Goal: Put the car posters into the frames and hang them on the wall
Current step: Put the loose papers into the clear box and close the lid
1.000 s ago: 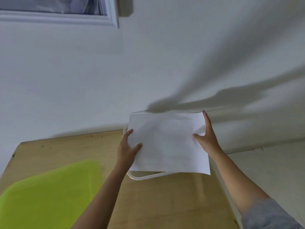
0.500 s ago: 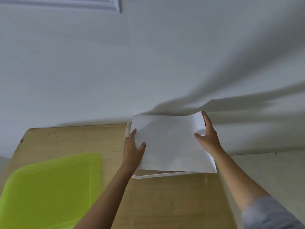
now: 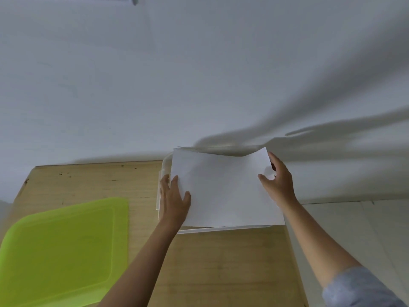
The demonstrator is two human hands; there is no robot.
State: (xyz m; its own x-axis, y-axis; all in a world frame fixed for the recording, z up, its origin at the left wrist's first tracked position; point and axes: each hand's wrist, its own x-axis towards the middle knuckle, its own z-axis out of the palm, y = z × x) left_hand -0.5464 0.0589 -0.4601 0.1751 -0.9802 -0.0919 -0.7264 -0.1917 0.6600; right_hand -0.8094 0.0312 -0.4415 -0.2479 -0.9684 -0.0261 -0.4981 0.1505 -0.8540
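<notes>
A white sheet, a poster with its blank back toward me [image 3: 223,187], lies over a clear plastic bin [image 3: 162,173] at the far side of the wooden table. My left hand [image 3: 174,200] pinches the sheet's left edge, thumb on top. My right hand [image 3: 276,182] pinches its right edge near the far corner, which curls upward. More sheet edges show under the far edge. The printed side is hidden. A corner of a white frame [image 3: 132,0] hangs on the wall at the top.
A lime-green plastic lid [image 3: 62,251] lies on the wooden table [image 3: 221,269] at the near left. The white wall [image 3: 199,74] rises right behind the bin. A white surface [image 3: 354,229] adjoins the table on the right.
The view has tilted downward, so the wall frame has slid almost out at the top. Both hands have kept hold of the sheet and lowered it closer onto the bin.
</notes>
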